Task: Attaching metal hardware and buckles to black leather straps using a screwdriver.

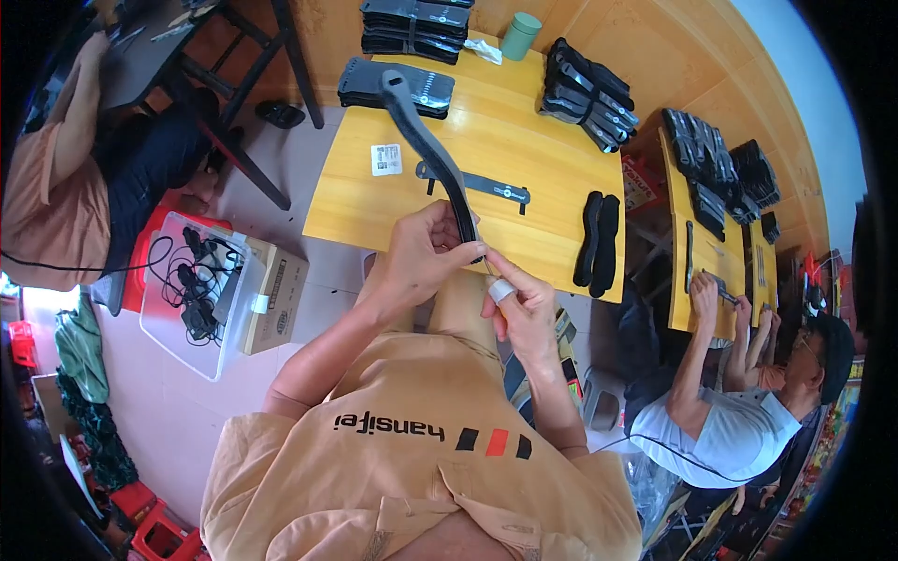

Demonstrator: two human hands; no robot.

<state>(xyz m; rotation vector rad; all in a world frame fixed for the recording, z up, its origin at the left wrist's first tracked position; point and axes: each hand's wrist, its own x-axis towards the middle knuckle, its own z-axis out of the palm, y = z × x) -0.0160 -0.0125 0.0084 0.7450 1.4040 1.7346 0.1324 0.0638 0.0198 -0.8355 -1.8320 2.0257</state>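
A long black curved strap (426, 140), with a slot near its rounded far end, rises from my left hand (421, 257). The left fingers and thumb are closed round its near end, just above my lap. Close against that end is my right hand (524, 304), fingers bent and pinched together, with a white band (501, 290) round one finger. A thin, needle-like line shows at its fingertips, too small to name surely. Beyond the hands, a flat dark strip with printing (496, 189) lies on the yellow wooden table (355, 210). Two black padded pieces (597, 243) lie at its right side.
Bundled black straps (589, 93) and stacked packs (398, 89) stand along the table's back, near a green canister (520, 37). A white label (386, 160) lies leftward. A clear bin of cables (196, 299) stands left. Other people sit on both sides; one works at another table (687, 271).
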